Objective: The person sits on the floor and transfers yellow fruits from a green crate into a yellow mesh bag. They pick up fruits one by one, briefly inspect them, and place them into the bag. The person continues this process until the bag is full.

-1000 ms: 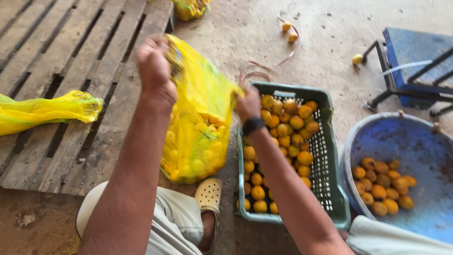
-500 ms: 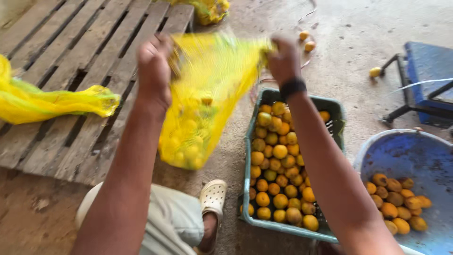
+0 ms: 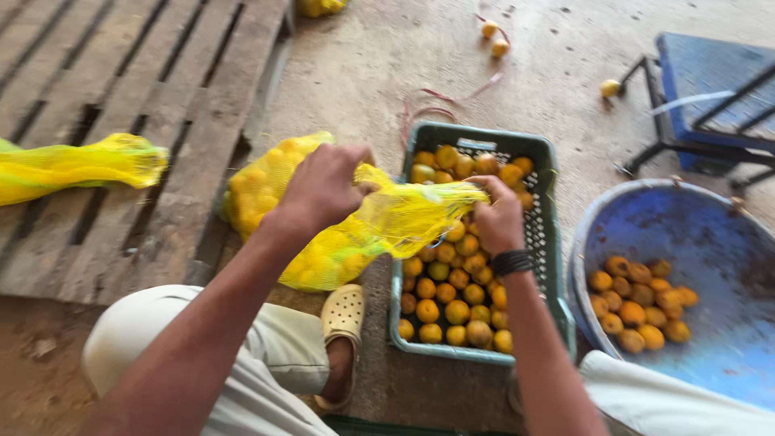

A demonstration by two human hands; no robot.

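Beside the green plastic crate of oranges, our left hand and right hand closed their fingers on the neck of a yellow mesh bag of fruit; a loosened grip could have spilled it across the concrete floor.

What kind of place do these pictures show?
Probably a fruit sorting or packing area with a bare concrete floor. Small orange citrus fruits fill a green plastic crate and a blue round tub; yellow mesh bags of fruit lie by a wooden pallet.
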